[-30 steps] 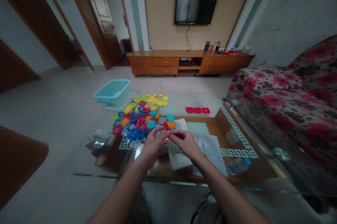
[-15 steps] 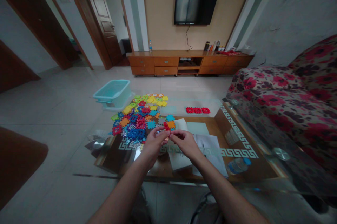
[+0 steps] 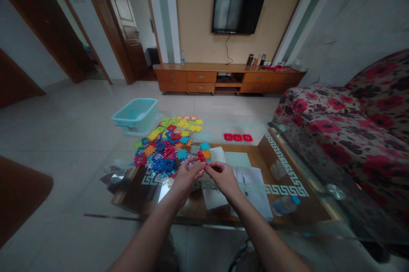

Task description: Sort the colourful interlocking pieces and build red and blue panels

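Between my two hands, above the glass table, is a red toothed building piece [image 3: 201, 156], held up at a tilt. My left hand [image 3: 188, 175] pinches it from the left, and the fingertips of my right hand [image 3: 221, 174] close on its lower right edge. Whether it is one piece or more joined together, I cannot tell. A heap of colourful toothed pieces [image 3: 164, 165], blue, red, orange, yellow and green, lies to the left of my hands. Farther off on the glass, three red pieces [image 3: 237, 137] lie joined in a row.
A teal plastic tub [image 3: 136, 115] stands beyond the heap on the left. Papers [image 3: 252, 187] and a water bottle [image 3: 285, 205] show at the table's right side. The glass table edge [image 3: 211, 225] runs close before me. A flowered sofa [image 3: 335, 127] is at right.
Both hands stay together at the red piece, which now shows more above my fingers. The view has shifted slightly; the heap and the red row lie as before.
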The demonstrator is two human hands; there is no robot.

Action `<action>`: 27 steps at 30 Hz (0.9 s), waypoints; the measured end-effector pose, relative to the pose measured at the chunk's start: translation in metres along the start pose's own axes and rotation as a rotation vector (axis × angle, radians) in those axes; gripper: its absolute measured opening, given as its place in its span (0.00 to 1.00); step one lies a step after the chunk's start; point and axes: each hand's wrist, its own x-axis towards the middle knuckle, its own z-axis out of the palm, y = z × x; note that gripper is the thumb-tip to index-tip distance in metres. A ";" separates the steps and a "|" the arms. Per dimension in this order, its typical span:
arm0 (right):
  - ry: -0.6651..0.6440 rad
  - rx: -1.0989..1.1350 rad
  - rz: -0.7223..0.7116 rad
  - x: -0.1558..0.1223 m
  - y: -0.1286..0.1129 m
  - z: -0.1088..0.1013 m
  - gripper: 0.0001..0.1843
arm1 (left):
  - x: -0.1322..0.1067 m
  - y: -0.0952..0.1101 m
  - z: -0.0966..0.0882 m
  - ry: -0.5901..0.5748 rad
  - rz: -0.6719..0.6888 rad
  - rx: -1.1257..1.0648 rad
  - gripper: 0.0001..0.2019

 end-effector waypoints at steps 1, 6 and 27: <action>0.018 -0.006 0.002 0.001 0.000 -0.001 0.18 | 0.000 0.000 0.001 -0.005 -0.002 0.000 0.29; 0.135 -0.115 -0.008 0.010 0.001 -0.015 0.21 | 0.007 -0.008 0.008 0.005 -0.034 0.120 0.28; 0.620 -1.060 0.005 0.081 0.017 -0.166 0.22 | -0.007 -0.020 0.058 -0.522 0.239 1.739 0.15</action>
